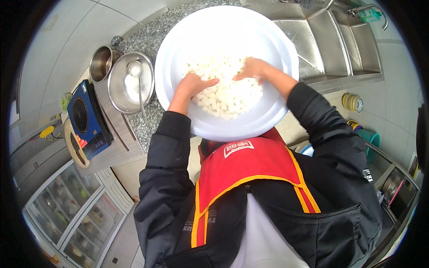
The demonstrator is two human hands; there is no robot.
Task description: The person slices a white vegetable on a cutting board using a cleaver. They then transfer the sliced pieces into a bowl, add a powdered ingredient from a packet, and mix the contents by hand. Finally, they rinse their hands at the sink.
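A large white plastic basin stands on the speckled stone counter, its near rim close to my red apron. Inside lies a heap of small white cubes, a diced food whose kind I cannot tell. At the heap's left side, my left hand has its thumb stretched out over the cubes and its other fingers partly sunk among them. On the right, my right hand reaches into the cubes with its fingertips partly hidden. Glare washes out the far part of the basin. Whether either hand grips any cubes is unclear.
Left of the basin are a steel bowl with a ladle and a steel pot. Farther left sits a blue induction cooker beside a cutting board. A steel double sink adjoins at the right. A glass-door fridge stands lower left.
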